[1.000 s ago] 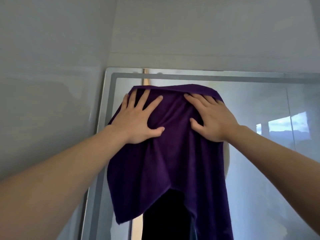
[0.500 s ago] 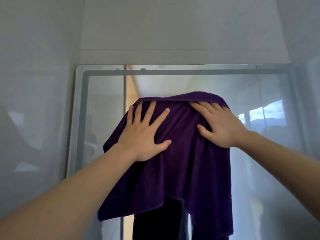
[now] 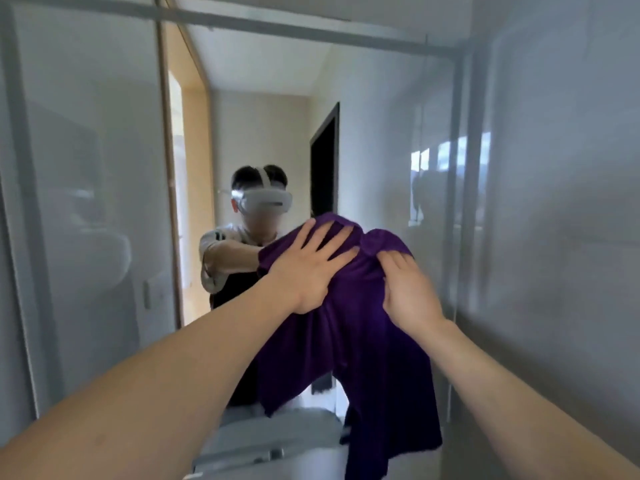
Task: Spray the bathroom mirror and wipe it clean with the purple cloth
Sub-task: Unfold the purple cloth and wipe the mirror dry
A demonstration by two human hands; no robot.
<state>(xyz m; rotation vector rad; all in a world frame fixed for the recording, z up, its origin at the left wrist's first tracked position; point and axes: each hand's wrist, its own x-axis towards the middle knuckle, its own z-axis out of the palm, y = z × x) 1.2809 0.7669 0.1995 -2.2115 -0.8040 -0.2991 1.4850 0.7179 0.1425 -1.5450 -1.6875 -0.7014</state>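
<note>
The purple cloth [image 3: 363, 341] hangs against the bathroom mirror [image 3: 97, 168], right of centre and low on the glass. My left hand [image 3: 311, 268] presses flat on the cloth's upper part with fingers spread. Beside it, my right hand [image 3: 405, 289] has its fingers curled into a bunched fold at the cloth's top right. The cloth's lower half dangles loose. No spray bottle is in view.
The mirror's frosted frame band [image 3: 277, 27] runs along the top and down the right side [image 3: 460, 202]. A grey tiled wall [image 3: 561, 202] stands close on the right. A white basin edge [image 3: 277, 441] lies below. The mirror reflects a person wearing a headset [image 3: 266, 200].
Both hands have dragged the cloth down and to the right from the mirror's top edge. My right hand went from flat to bunching the cloth. The view dropped lower.
</note>
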